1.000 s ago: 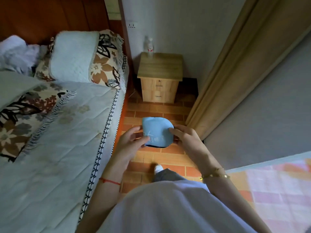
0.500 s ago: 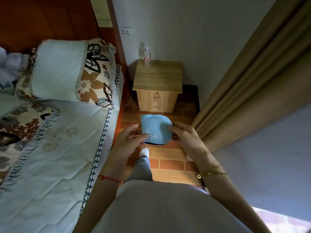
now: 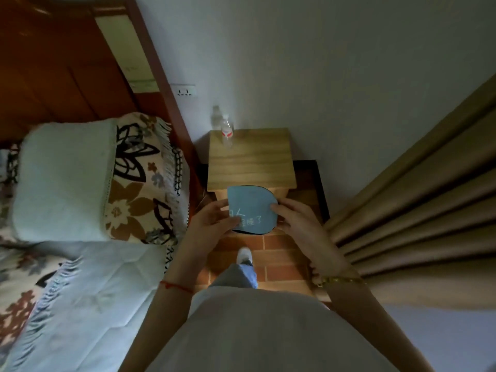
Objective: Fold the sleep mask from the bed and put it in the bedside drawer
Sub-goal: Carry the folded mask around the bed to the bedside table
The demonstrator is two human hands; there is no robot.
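Both hands (image 3: 212, 224) grip folded sleep mask (image 3: 251, 208) edges

You have one folded sleep mask (image 3: 251, 209), held by two hands, left (image 3: 212, 220) and right (image 3: 298, 221). You face one bedside table (image 3: 252, 163) carrying two bottles (image 3: 226, 130), beside one bed (image 3: 88, 291) with one pillow (image 3: 64, 181), plus one wall socket (image 3: 185, 89).
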